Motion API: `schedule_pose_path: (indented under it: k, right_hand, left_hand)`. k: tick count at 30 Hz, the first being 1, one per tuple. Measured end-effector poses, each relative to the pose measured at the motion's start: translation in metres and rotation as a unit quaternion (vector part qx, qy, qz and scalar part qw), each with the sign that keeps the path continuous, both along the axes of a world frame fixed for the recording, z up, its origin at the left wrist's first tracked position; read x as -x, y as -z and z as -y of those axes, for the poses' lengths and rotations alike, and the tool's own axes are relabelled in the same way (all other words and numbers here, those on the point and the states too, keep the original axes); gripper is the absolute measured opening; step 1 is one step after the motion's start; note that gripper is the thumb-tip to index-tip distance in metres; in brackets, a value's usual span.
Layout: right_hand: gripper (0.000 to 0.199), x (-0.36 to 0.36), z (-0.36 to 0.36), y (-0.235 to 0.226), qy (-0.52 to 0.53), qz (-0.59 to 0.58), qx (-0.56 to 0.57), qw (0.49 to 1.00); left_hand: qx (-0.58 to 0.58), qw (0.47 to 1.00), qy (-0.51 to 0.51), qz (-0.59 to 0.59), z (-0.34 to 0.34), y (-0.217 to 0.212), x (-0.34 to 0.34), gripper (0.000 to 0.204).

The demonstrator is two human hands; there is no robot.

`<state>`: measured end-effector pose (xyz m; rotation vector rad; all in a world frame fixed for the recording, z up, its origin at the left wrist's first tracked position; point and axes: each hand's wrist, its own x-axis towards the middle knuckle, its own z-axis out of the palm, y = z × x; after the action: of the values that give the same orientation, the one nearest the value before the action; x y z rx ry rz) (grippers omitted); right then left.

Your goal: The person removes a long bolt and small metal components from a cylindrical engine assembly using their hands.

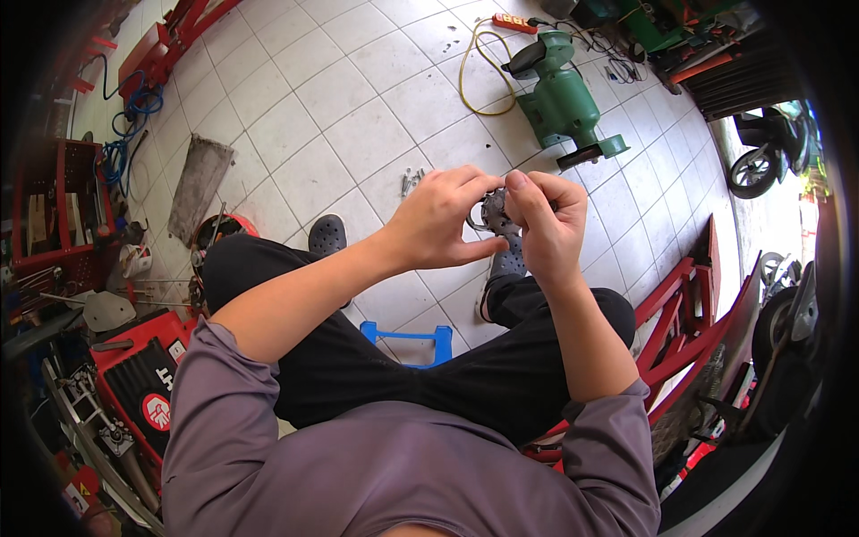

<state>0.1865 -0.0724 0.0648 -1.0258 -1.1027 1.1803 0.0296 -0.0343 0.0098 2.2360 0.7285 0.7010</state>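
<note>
Between my hands, over the floor, is a small round dark-grey metal part (pixel 492 215) with holes in its face and a thin curved rim at its left side. My left hand (pixel 438 217) reaches round it, fingers along the top and thumb stretched beneath. My right hand (pixel 553 219) is closed at its right side, fingers curled and thumb pressed toward it; the fingertips are partly hidden. Beyond my left hand, several small bolts (pixel 412 182) lie on the tiles.
A green bench grinder-like machine (pixel 564 100) stands at the far right beside a yellow cord (pixel 463 80) and an orange power strip (pixel 514 23). A flat grey board (pixel 199 186) lies left. A blue stool (pixel 409 336) shows between my legs; a red toolbox (pixel 143 380) is near left.
</note>
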Motion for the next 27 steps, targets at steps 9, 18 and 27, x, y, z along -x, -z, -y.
schedule_pose_path:
  k: [9, 18, 27]
  right_hand:
    - [0.047, 0.0, 0.003, 0.005, -0.016, -0.012, 0.017, 1.0]
    - [0.044, -0.008, -0.001, -0.006, -0.017, -0.003, 0.032, 0.999]
    - [0.044, -0.005, 0.001, -0.007, 0.01, 0.007, -0.004, 1.0]
  left_hand:
    - [-0.07, 0.997, 0.007, 0.022, -0.034, 0.0, 0.005, 0.069]
    - [0.013, 0.927, -0.352, 0.128, -0.122, -0.018, 0.097, 0.024]
    - [0.035, 0.994, 0.066, 0.073, -0.011, -0.021, 0.006, 0.063]
